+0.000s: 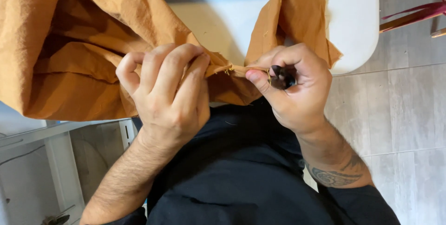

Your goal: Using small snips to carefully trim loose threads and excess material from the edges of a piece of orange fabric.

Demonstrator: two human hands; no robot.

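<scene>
1. A white shelf frame (55,160) stands at the lower left, partly under a large bunch of orange fabric (60,44) that fills the upper left.
2. The left hand (167,92) is curled shut, pinching a fold of the fabric between thumb and fingers.
3. Between the hands a narrow seam of the fabric runs taut, frayed threads showing.
4. The right hand (292,85) is closed, gripping the seam and a small dark tool (282,77).
5. Behind lies a white table (357,20), beside grey floor tiles (399,113).

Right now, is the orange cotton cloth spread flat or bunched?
Bunched: orange cotton cloth hangs in folds, pinched between left hand and right hand.
</scene>
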